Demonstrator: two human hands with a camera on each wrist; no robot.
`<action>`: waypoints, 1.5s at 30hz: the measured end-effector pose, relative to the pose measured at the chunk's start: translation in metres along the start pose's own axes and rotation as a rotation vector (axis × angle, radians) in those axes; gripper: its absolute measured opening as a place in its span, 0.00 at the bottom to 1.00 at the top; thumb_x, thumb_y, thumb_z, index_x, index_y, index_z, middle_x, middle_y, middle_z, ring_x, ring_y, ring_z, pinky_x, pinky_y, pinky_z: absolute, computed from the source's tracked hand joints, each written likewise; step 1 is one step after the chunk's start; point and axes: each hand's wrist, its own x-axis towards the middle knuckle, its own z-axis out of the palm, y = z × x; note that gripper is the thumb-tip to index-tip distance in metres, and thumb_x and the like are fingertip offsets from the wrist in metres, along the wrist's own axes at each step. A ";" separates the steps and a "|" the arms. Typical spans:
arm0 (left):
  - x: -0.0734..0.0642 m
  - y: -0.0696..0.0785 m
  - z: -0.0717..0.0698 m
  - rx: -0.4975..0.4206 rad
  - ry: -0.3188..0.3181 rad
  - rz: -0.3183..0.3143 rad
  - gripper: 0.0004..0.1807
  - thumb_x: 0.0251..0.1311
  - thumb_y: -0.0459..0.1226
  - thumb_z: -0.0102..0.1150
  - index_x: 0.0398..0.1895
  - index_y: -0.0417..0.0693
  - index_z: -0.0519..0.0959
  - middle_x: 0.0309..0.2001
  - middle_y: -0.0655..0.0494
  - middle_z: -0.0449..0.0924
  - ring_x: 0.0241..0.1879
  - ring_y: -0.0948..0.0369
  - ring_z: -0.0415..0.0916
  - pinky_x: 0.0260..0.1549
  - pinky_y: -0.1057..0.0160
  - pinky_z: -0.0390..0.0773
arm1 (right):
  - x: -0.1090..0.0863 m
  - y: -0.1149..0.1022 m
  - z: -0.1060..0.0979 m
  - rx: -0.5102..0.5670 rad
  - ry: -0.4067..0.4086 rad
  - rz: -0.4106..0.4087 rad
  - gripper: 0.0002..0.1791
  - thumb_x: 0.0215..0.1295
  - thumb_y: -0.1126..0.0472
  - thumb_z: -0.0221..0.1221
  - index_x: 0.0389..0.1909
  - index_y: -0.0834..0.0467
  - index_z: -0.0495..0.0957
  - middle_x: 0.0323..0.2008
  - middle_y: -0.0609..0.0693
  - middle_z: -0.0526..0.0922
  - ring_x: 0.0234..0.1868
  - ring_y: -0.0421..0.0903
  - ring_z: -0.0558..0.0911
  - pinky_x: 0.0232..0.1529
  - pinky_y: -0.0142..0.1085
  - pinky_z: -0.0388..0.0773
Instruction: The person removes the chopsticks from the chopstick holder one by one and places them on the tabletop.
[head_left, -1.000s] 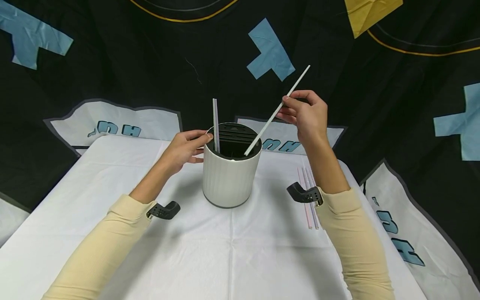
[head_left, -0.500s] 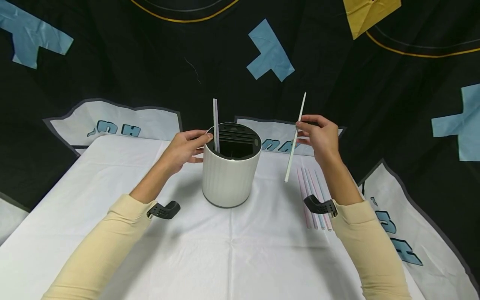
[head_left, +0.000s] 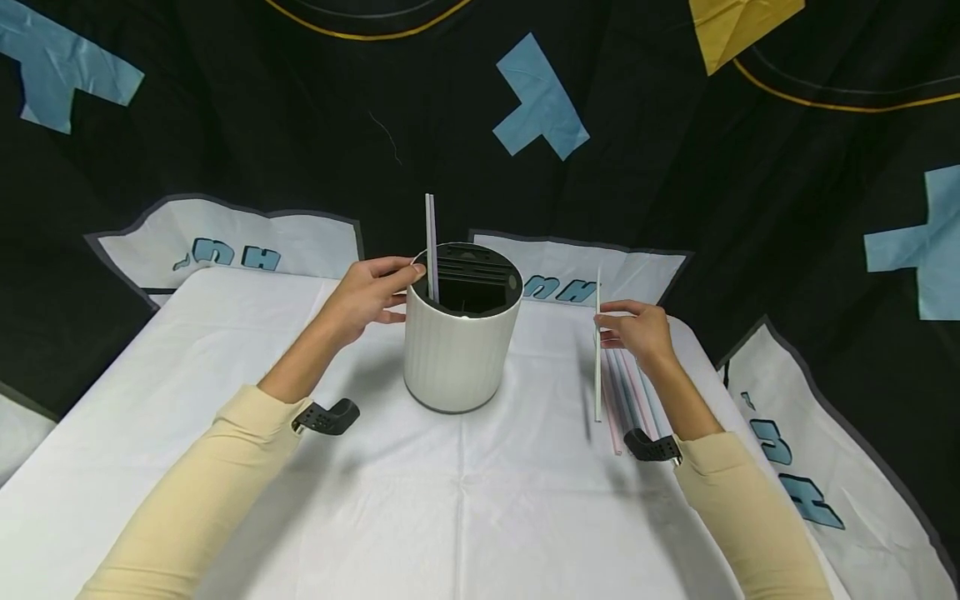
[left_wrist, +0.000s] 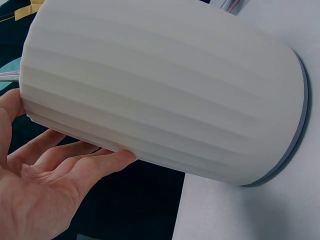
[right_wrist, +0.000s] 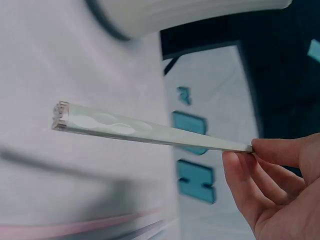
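Observation:
A white ribbed utensil holder (head_left: 459, 358) with a black slotted top stands upright on the table. Two pale chopsticks (head_left: 431, 250) rise from its left side. My left hand (head_left: 367, 300) holds the holder's upper left side, its thumb at the rim and other fingers along the outer wall. To the right, my right hand (head_left: 637, 329) pinches a pale green chopstick (right_wrist: 125, 125) between thumb and fingers. That chopstick hangs almost upright, its wave-patterned thicker end downward. Beside it lie several pink, blue and purple chopsticks (head_left: 626, 392), partly hidden by my right hand and wrist camera.
A white cloth (head_left: 420, 517) covers the table. Behind it hangs a black backdrop (head_left: 315, 133) with blue and yellow shapes. The utensil holder stands between my two arms.
My right hand has carried the pale green chopstick from above the holder's opening, rightward and down, to beside the lying chopsticks; it turned from slanted to near upright. My left hand stays.

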 end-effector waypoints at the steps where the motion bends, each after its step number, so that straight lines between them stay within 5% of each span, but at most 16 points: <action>1: 0.000 0.000 0.000 0.000 0.000 0.000 0.34 0.71 0.49 0.59 0.74 0.44 0.66 0.72 0.47 0.69 0.68 0.43 0.72 0.57 0.44 0.81 | 0.001 0.006 0.001 -0.006 -0.008 0.005 0.22 0.71 0.60 0.62 0.60 0.68 0.78 0.51 0.65 0.85 0.32 0.42 0.88 0.38 0.31 0.87; 17: 0.001 0.000 0.000 -0.017 -0.013 -0.001 0.33 0.71 0.49 0.60 0.73 0.43 0.67 0.72 0.46 0.70 0.68 0.42 0.72 0.57 0.43 0.81 | 0.006 0.063 0.009 -0.019 -0.022 0.141 0.21 0.71 0.62 0.61 0.60 0.69 0.78 0.45 0.59 0.87 0.30 0.40 0.87 0.41 0.37 0.88; 45: 0.000 0.001 -0.001 -0.007 -0.005 -0.006 0.34 0.71 0.49 0.59 0.74 0.44 0.66 0.73 0.46 0.69 0.68 0.42 0.71 0.57 0.44 0.81 | 0.005 0.084 0.015 -0.085 -0.046 0.148 0.20 0.71 0.62 0.60 0.58 0.71 0.78 0.39 0.58 0.86 0.29 0.41 0.85 0.36 0.36 0.88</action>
